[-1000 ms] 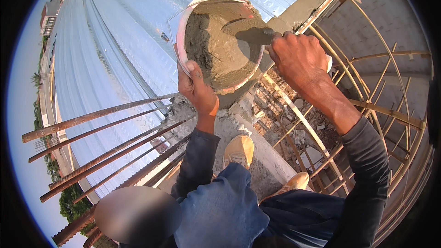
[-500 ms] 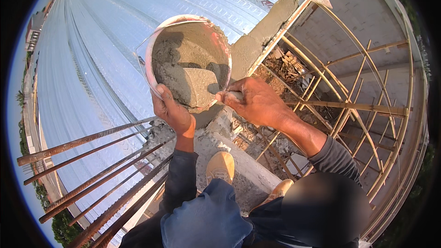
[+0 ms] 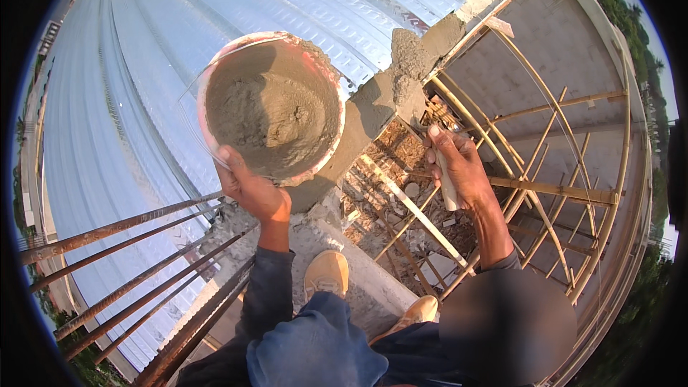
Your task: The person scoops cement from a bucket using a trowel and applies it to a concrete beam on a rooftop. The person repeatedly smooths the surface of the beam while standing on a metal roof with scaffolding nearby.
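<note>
Nearest, the shoes (image 3: 327,271) are standing on rough concrete (image 3: 367,283). The left hand (image 3: 254,193) is curling its fingers tight round the rim of the bucket (image 3: 203,115), which is holding mortar (image 3: 276,116) beside the ledge (image 3: 351,142). The right hand (image 3: 466,170) is clasping the trowel (image 3: 448,190) by its pale handle, its smeared blade reaching over the ledge. A slackening left grip could be tipping the bucket; a tilting blade could be shedding mortar among the bamboo poles (image 3: 552,185). I'm making out no readable writing.

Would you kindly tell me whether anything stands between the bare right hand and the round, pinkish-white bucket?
Nothing visible does: the gap between the bare right hand and the bucket looks open, with the grey mortar strip lying below.
</note>
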Demonstrator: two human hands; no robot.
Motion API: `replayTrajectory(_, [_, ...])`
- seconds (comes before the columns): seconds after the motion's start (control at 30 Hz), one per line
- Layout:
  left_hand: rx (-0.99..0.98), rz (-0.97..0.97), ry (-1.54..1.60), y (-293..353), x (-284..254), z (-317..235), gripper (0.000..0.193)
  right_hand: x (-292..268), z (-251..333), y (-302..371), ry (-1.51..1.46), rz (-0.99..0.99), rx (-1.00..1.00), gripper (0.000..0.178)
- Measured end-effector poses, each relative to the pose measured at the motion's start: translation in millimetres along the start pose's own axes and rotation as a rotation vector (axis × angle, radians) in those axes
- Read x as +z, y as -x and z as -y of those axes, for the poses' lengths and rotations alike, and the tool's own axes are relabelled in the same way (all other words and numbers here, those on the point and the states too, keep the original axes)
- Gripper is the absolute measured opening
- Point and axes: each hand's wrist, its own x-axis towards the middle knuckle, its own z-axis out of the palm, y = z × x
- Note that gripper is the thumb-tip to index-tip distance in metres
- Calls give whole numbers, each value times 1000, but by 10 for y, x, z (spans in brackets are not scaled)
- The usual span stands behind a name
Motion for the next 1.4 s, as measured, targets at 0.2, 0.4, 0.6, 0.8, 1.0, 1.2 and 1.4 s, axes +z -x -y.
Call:
replayTrajectory(0.2, [54, 116, -59, -3, -32, 161, 40, -570, -131, -1414, -882, 223, 41, 38])
replayTrajectory(0.4, [79, 92, -114, -53, -159, 112, 43, -704, 168, -1313, -820, 198, -103, 39])
replayTrajectory(0.6, [106, 105, -104, 8, -34, 114, 43, -1170, -196, -1309, -396, -253, 115, 33])
replayTrajectory(0.8, [126, 174, -187, -16, -121, 166, 45, -751, -251, -1330, -139, -174, 162, 37])
replayTrajectory(1.0, [97, 142, -170, -9, -134, 137, 43, -578, -232, -1075, 278, -131, 96, 44])
replayTrajectory(1.2, [81, 80, -131, 26, -70, 151, 42, -1112, 143, -1387, 456, -283, -30, 48])
replayTrajectory(1.4, [86, 109, -105, 13, -85, 111, 43, -954, 180, -1809, 504, -164, 67, 48])
